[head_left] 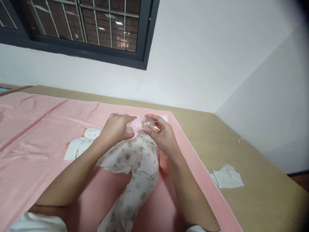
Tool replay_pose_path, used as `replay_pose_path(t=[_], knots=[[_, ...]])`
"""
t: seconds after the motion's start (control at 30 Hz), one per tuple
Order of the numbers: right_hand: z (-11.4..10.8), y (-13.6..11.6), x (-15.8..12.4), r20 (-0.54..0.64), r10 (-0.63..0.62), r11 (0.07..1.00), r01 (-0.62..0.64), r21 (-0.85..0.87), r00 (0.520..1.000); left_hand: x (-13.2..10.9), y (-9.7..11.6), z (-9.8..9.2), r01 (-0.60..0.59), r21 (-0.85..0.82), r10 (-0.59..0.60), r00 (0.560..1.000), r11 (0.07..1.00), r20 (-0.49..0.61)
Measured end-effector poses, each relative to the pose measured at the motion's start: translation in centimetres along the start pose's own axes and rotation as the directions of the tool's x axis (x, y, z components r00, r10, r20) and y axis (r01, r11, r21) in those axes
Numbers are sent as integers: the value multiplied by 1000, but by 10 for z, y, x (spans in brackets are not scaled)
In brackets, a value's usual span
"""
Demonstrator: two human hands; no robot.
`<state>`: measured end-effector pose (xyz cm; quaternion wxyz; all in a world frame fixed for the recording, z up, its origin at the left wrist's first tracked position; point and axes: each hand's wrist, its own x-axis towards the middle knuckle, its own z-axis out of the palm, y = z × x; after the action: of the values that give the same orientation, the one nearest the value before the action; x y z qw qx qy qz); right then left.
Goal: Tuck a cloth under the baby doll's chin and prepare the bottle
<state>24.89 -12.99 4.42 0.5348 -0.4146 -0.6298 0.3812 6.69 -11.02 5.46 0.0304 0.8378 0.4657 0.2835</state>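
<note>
While pale wall (185,54) and dark-framed window (145,51) stand behind, wooden table (200,129) spans below, pink sheet (36,125) over its left part. On sheet, printed white garment (142,170), one leg stretched toward camera. Left hand (117,126) and right hand (163,131) over garment. Crumpled white cloth (228,176) on bare wood, right. Pink-handled bottle (136,125) sideways between hands, left thumb and fingers pinching it near handles. Clear domed cap (148,123) at bottle's right end, pinched by right thumb and fingers.
</note>
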Motion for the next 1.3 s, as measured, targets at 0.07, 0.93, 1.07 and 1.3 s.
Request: replay_pose_path(t=[0.07, 0.93, 1.07, 1.3], knots=[[-1, -1, 0, 11, 9, 1000, -9, 1, 1000, 0, 0, 1, -5, 6, 5, 1000, 1000, 7], [-6, -2, -1, 55, 4, 1000, -5, 30, 998, 1, -5, -1, -7, -102, 10, 1000, 995, 23], [-16, -4, 1, -67, -65, 997, 62, -37, 996, 1, -7, -7, 23, -57, -21, 999, 998, 27], [-99, 17, 17, -415, -217, 957, 108, -270, 884, 8, -48, -11, 288, -74, -294, 951, 955, -98]])
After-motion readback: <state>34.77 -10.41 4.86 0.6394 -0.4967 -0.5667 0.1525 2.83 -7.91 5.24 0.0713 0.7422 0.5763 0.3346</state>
